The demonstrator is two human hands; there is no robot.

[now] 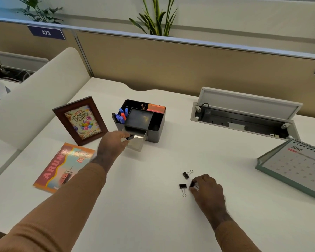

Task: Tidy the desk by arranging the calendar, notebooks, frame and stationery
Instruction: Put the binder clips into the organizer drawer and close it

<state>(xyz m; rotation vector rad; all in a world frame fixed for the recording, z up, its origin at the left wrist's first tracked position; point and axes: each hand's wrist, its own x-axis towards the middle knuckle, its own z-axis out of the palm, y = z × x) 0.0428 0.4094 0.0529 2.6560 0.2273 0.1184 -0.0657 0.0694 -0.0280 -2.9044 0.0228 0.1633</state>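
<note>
A black desk organiser [156, 128] stands mid-desk with blue markers [121, 115] and orange sticky notes [155, 108] in it. Its small front drawer [137, 142] is pulled out. My left hand [112, 144] pinches a black binder clip [129, 136] over that drawer. My right hand [206, 188] pinches another binder clip [192, 184] on the desk, with two loose clips [186, 174] [183, 187] beside it. A brown picture frame [80, 120] stands left of the organiser. In front of the frame an orange notebook [62, 168] lies flat. The June calendar [296, 166] stands at the right.
An open cable hatch [244, 113] is set in the desk at the back right. A tan partition [171, 66] runs along the back, and a cream divider [35, 99] closes the left side. Plants [155, 17] rise behind the partition.
</note>
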